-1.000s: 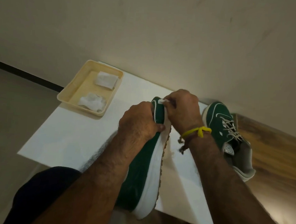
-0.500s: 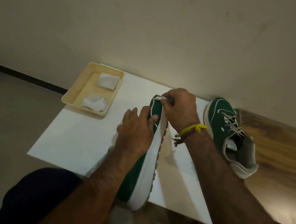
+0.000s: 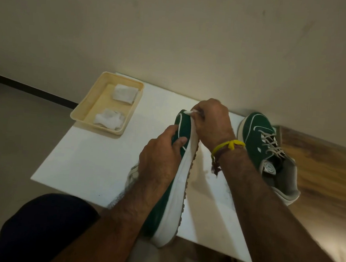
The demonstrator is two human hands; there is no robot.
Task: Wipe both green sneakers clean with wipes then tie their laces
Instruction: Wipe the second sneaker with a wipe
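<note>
A green sneaker (image 3: pixel 166 204) with a white sole lies on its side across the white board, its toe pointing away from me. My left hand (image 3: pixel 160 156) grips its upper from the left, thumb on the green side. My right hand (image 3: pixel 211 123) pinches a small white wipe (image 3: pixel 189 112) against the toe end of the sole. The second green sneaker (image 3: pixel 255 134) stands upright at the right with its pale laces loose.
A cream tray (image 3: pixel 83 108) at the board's back left holds two crumpled white wipes (image 3: pixel 108 119). The white board (image 3: pixel 88 157) lies on a wooden table (image 3: pixel 325 170) next to a beige wall. My dark-clothed knee (image 3: pixel 44 224) is at lower left.
My left hand opened with fingers spread half a second ago and now grips the sneaker's upper again. The right hand stays at the toe with the wipe.
</note>
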